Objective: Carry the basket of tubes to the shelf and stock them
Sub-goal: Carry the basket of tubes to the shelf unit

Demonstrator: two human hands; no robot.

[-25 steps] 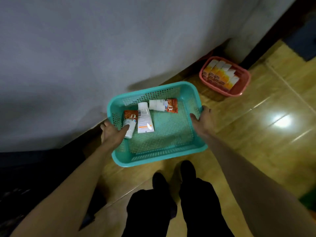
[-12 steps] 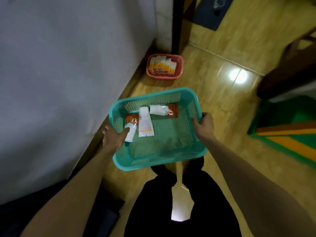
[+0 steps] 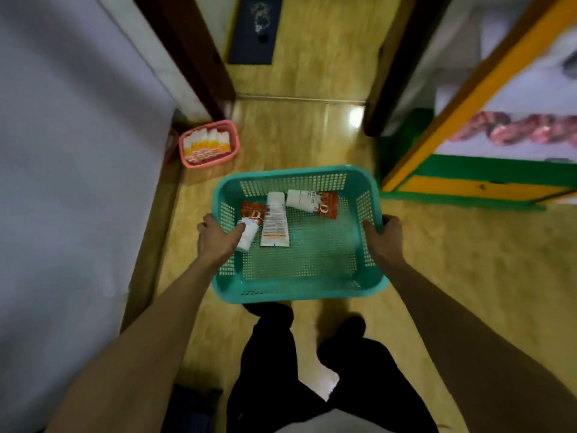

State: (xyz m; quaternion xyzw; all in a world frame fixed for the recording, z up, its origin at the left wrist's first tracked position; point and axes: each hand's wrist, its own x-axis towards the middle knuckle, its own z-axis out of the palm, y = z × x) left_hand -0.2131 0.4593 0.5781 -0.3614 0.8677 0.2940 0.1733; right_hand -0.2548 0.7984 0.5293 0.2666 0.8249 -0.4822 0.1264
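Note:
I hold a teal perforated basket (image 3: 299,285) in front of me above the wooden floor. My left hand (image 3: 217,237) grips its left rim, thumb inside the basket near a tube. My right hand (image 3: 385,237) grips the right rim. Three white-and-orange tubes lie in the far half: one at the left (image 3: 249,228), a white one in the middle (image 3: 274,225), and one lying across at the back right (image 3: 312,201).
A pink basket (image 3: 232,140) of orange-and-white tubes stands on the floor by the grey wall at left. A dark doorway with a blue mat (image 3: 254,29) lies ahead. A green and yellow frame (image 3: 468,173) stands to the right. My dark-trousered legs show below.
The view has swung right, away from the grey wall and towards the doorway. The basket stays in both hands with the tubes in the same places, and the pink basket now lies to the left.

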